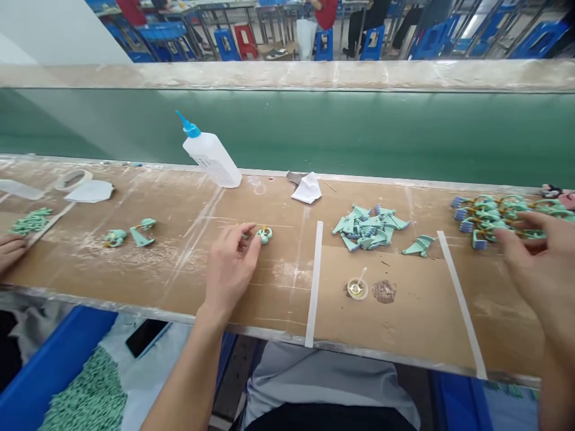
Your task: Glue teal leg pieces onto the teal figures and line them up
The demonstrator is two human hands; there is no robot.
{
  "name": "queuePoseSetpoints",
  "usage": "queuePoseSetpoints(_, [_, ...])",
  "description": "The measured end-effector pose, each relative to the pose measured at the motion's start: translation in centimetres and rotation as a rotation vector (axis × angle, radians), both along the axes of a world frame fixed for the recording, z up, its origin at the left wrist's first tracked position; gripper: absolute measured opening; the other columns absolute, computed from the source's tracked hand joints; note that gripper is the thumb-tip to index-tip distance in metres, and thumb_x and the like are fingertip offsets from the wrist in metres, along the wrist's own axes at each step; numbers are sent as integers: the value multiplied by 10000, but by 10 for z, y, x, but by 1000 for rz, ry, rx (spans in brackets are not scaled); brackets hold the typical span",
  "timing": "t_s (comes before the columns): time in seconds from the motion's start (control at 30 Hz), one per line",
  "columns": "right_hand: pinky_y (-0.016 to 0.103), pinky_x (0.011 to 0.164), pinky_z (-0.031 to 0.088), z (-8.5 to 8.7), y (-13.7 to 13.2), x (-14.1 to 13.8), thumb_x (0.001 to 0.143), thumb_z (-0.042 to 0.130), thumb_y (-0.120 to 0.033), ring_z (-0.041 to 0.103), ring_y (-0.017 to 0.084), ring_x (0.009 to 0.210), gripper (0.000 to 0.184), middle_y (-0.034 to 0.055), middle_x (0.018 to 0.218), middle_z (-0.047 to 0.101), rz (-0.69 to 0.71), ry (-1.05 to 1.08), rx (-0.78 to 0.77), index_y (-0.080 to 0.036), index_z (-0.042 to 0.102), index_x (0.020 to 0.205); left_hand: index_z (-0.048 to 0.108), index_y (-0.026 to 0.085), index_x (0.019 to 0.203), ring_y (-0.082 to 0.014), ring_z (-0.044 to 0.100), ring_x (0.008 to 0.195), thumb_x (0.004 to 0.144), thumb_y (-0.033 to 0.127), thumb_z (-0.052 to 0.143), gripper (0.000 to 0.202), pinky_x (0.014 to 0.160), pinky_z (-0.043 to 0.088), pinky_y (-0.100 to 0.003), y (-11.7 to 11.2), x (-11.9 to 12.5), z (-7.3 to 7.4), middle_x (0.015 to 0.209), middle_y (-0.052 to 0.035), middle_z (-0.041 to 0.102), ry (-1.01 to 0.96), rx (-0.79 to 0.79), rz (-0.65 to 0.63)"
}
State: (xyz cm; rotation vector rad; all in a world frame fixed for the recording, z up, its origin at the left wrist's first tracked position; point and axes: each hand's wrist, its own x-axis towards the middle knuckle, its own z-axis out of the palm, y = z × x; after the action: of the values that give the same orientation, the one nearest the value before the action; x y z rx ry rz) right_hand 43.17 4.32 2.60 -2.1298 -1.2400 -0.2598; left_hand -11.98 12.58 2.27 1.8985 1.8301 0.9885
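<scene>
On the brown-covered tabletop (278, 299), the curled left hand (231, 266) met a small mint-green plastic part (265, 235) below the squeeze bottle (211, 157), its grip unclear, while the open right hand (523, 251) neared green assemblies (489, 218) far right of the bottle, which a careless brush could scatter.

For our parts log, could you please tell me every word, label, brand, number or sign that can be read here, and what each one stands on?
The label on the plastic squeeze bottle with the blue nozzle bears small print, too small and blurred to read; nothing else legible shows.
</scene>
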Motion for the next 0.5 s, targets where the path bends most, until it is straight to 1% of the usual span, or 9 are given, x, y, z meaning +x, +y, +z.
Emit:
queuePoseSetpoints(0.03, [562,937,541,7,-9,-23,1026,995,-421,830,356,990,451,214,1146,895,77,60,-16,-294,904,1449,799,184,1402,-335,780,1119,1157,440,670,376,1018,599,-471,5,2,-1,1375,-159,801,137,-3,-24])
queuePoseSetpoints(0.07, [516,877,577,12,-18,-50,1056,955,-501,832,311,909,398,163,1130,903,175,187,-59,-325,912,1410,791,176,1410,-361,778,1139,1168,451,642,394,1000,596,-481,8,5,-1,1408,-179,782,251,-13,-40])
queuePoseSetpoints(0.13, [449,823,628,19,-30,-106,1096,874,-592,842,289,890,341,95,1096,911,410,449,-157,-329,929,1307,784,171,1391,-401,775,1147,1182,470,598,410,944,590,-483,12,12,-3,1408,-203,758,414,-55,-56])
queuePoseSetpoints(0.17, [421,788,634,20,-33,-132,1105,855,-588,840,285,885,335,80,1096,911,514,513,-207,-318,927,1290,786,173,1370,-410,774,1136,1185,471,580,406,921,588,-479,14,14,-4,1385,-205,756,466,-76,-71])
queuePoseSetpoints(0.27, [374,727,610,13,-29,-189,1146,797,-486,786,253,816,289,69,1002,870,665,544,-219,-243,902,1263,775,185,1397,-424,773,1187,1191,401,511,398,956,595,-492,13,14,-7,1404,-209,770,476,-84,-145])
queuePoseSetpoints(0.33, [356,689,565,6,-22,-206,1149,790,-412,717,225,745,218,48,905,806,719,521,-196,-219,888,1173,762,194,1473,-428,764,1275,1172,348,510,422,1047,591,-521,8,10,-7,1465,-205,788,348,-70,-181])
queuePoseSetpoints(0.37, [350,676,541,4,-19,-210,1147,788,-379,689,215,726,189,37,873,775,739,512,-191,-219,882,1114,764,205,1502,-416,770,1267,1164,346,533,433,1072,589,-526,3,8,-6,1446,-188,811,237,-88,-187])
queuePoseSetpoints(0.43, [343,661,501,2,-17,-211,1144,777,-321,657,200,714,180,23,846,735,765,505,-197,-227,868,1020,784,231,1519,-361,799,1117,1156,397,618,433,1043,605,-504,-11,9,-2,1296,-141,859,-92,-186,-177])
queuePoseSetpoints(0.5, [341,668,475,5,-18,-208,1139,767,-277,654,193,735,178,16,859,725,792,496,-223,-234,855,991,814,231,1471,-290,781,945,1126,451,736,418,937,625,-446,-30,16,4,1176,-110,859,-513,-347,-168])
